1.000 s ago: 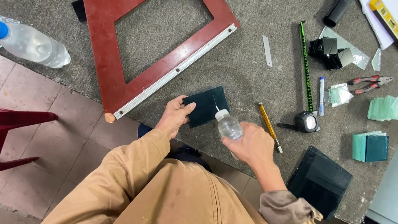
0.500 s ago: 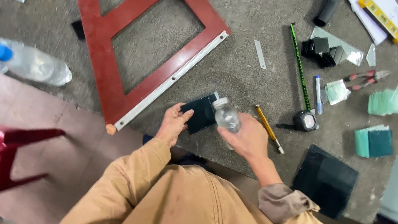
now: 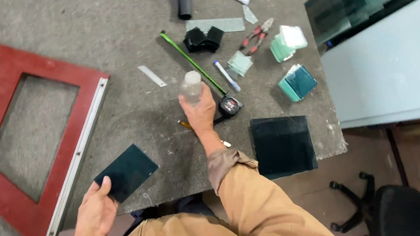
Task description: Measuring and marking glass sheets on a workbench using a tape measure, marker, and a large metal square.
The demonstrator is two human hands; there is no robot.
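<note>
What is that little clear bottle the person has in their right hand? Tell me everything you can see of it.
The small bottle is clear, looks like plastic, with a whitish cap or nozzle at the top. It stands roughly upright over the grey felt-like table, gripped around its lower half by the right hand, whose fingers hide its base, so I cannot tell whether it rests on the surface. The tape measure lies just to its right. Its contents cannot be made out.

a small clear bottle (image 3: 191,87) is held upright above the desk (image 3: 102,17); a dark glass square (image 3: 127,172) lies flat at its near edge.
</note>
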